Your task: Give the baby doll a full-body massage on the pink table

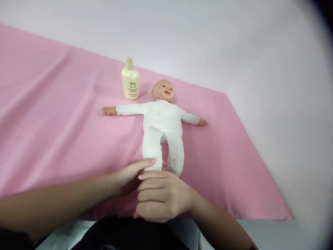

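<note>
A baby doll (163,116) in white clothes lies on its back with both arms spread and its head away from me. My left hand (135,173) wraps round the doll's leg on the left side, thumb on top and fingertips showing between the legs. Just below it, my right hand (165,196) is curled closed over the lower end of that same leg, covering the foot. The doll's other leg lies beside my right hand, its lower end hidden behind the knuckles.
A cream pump bottle (130,83) stands upright to the left of the doll's head. Under both is a pink cloth (65,114) with soft folds, covering the table. Its right edge runs down to a corner at the lower right.
</note>
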Available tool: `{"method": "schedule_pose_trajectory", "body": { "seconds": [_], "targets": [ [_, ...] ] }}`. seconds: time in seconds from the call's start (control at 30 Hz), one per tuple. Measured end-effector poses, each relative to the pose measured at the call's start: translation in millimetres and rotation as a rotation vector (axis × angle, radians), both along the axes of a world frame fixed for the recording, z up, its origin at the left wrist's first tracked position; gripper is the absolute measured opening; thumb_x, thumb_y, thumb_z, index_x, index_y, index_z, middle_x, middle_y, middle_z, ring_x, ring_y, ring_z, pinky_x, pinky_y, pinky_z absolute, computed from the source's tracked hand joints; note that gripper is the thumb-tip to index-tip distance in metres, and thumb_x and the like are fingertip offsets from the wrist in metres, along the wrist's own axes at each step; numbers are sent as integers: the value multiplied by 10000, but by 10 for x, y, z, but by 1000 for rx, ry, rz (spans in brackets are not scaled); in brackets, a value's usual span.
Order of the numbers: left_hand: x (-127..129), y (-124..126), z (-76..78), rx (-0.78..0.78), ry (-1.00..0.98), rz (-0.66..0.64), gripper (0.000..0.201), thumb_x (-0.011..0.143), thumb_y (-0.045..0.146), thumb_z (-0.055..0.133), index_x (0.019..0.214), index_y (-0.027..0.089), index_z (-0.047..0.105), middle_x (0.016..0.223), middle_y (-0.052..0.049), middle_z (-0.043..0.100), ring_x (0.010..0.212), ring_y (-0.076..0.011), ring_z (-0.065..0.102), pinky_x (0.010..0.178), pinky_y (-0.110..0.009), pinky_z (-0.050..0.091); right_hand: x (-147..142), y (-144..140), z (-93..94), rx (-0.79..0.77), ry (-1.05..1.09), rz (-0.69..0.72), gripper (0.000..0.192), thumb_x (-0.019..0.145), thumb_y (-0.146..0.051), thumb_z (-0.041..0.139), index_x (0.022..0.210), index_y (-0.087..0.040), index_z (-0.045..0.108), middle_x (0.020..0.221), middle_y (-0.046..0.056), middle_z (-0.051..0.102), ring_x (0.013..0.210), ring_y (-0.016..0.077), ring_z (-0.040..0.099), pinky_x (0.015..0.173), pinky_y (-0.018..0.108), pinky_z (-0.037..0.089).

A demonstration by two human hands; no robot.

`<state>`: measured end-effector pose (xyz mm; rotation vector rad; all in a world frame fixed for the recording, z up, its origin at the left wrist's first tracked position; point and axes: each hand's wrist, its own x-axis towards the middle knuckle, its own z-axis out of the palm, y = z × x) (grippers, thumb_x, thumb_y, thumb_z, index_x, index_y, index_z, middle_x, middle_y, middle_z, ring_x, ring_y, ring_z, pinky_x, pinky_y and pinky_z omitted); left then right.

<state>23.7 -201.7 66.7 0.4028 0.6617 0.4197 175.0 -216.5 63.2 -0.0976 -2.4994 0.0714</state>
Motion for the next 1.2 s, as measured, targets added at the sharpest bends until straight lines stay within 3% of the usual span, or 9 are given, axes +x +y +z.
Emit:
{"method": "schedule_pose_trajectory", "body": {
  "seconds": [0.13,0.23,0.33,0.53,0.67,0.93,1.03,1.2],
  "targets": [
    [7,8,-2,26,-23,24,338,733,420,667,927,144,642,887,-67,672,958,-229,589,909,-322,386,-24,-28,-4,-15,165,51,171,856,-358,558,838,-199,620,720,-41,618,771,83,597,1034,278,411],
    [1,5,-7,27,-30,17,323,747,419,652,923,148,640,877,-66,669,968,-232,585,910,-322,383,-25,-25,-1,-6,109,9,237,845,-404,563,887,-182,635,742,-18,635,790,99,607,1035,301,411],
    [-5,1,-13,19,-23,-1,326,756,431,637,907,142,642,878,-77,666,984,-243,580,923,-329,376,-10,-24,-21,11,55,-14,171,844,-317,567,916,-184,645,751,-29,642,775,96,607,1068,314,379],
    [8,12,-8,76,-43,6,331,769,418,622,957,145,630,942,-81,662,928,-228,586,880,-331,390,15,-56,-72,-54,9,105,239,851,-346,499,948,-194,656,783,-10,645,794,93,620,1071,324,367],
    [20,9,-16,53,-25,17,328,755,419,629,937,147,634,900,-72,666,931,-232,584,875,-325,385,-11,-45,-41,-86,59,44,262,864,-331,492,967,-153,654,817,10,662,813,92,619,993,280,438],
    [37,3,-45,69,-35,38,288,753,392,620,901,144,625,920,-86,658,924,-234,575,877,-342,388,-58,-71,-168,-115,-67,216,292,875,-391,459,995,-198,643,810,-1,637,674,77,596,764,246,512],
    [33,5,-30,71,-25,40,302,748,398,624,907,141,626,913,-87,661,949,-244,578,878,-341,392,-48,-56,-128,-76,-68,179,271,871,-384,483,980,-192,640,791,-1,631,700,91,597,795,265,504],
    [12,8,-23,-25,28,-15,352,720,452,655,886,142,645,850,-74,669,981,-247,589,903,-323,398,8,-1,3,-51,-116,-16,237,891,-330,470,1006,-183,616,828,8,646,830,104,592,963,303,429]
  ]
}}
